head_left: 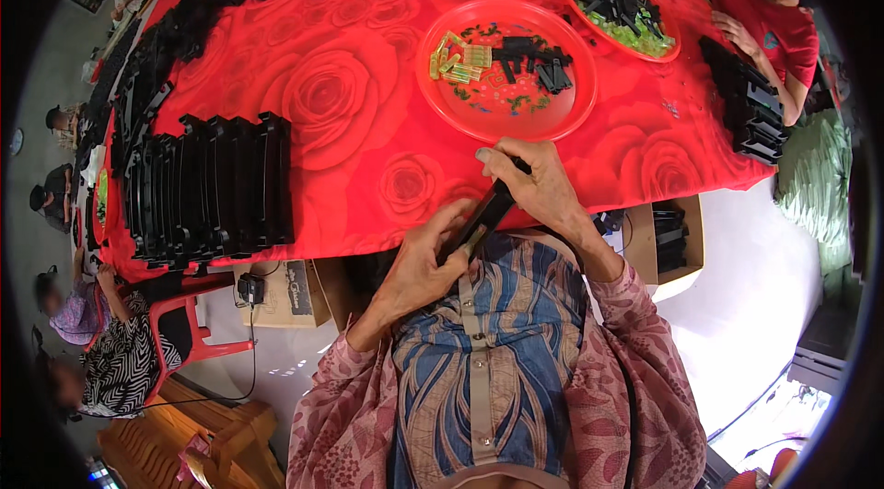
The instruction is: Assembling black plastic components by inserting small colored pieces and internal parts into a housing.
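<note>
Over at the red rose-covered desk [345,180]: black strip [492,212] at six o'clock from the nearer round tray [465,116], gripped near both ends by left fingers [451,213] and right fingers [505,168]. Hold steady, support evenly, avoid twisting!

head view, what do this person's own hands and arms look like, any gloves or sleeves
The left hand and right hand are bare, without gloves. The left sleeve and right sleeve are loose, dusty pink cloth with a darker reddish leaf-and-flower print, ending short of the hands.
</note>
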Action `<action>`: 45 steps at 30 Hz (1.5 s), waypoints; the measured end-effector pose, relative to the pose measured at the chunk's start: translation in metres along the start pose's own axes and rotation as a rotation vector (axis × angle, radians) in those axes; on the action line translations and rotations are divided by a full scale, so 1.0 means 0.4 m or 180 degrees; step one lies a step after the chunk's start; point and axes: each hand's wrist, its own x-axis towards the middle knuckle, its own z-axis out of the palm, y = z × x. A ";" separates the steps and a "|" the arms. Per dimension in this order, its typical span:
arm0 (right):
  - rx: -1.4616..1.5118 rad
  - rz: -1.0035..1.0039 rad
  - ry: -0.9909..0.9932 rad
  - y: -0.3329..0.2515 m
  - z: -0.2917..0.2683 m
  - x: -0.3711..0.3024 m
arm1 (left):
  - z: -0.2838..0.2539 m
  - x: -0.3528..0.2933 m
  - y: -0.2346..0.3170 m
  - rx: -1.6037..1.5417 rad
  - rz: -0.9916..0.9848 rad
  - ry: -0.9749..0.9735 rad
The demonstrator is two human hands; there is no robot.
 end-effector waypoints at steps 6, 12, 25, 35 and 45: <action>-0.0041 0.0253 -0.0312 -0.013 -0.007 0.019 | 0.005 -0.005 0.006 -0.0470 -0.0074 0.0183; -0.0664 0.0253 0.0871 0.072 -0.105 0.148 | -0.050 0.022 0.034 -0.0942 -0.0055 0.0826; -0.2647 -0.0087 0.0678 0.118 -0.086 0.281 | -0.058 0.086 -0.003 -0.2210 0.0163 0.1001; -0.2571 0.0359 0.0204 0.106 -0.109 0.237 | -0.057 0.088 -0.017 -0.1988 0.0065 0.1089; -0.2125 0.0600 0.0109 0.111 -0.131 0.247 | -0.055 0.093 -0.023 -0.1836 0.0154 0.1050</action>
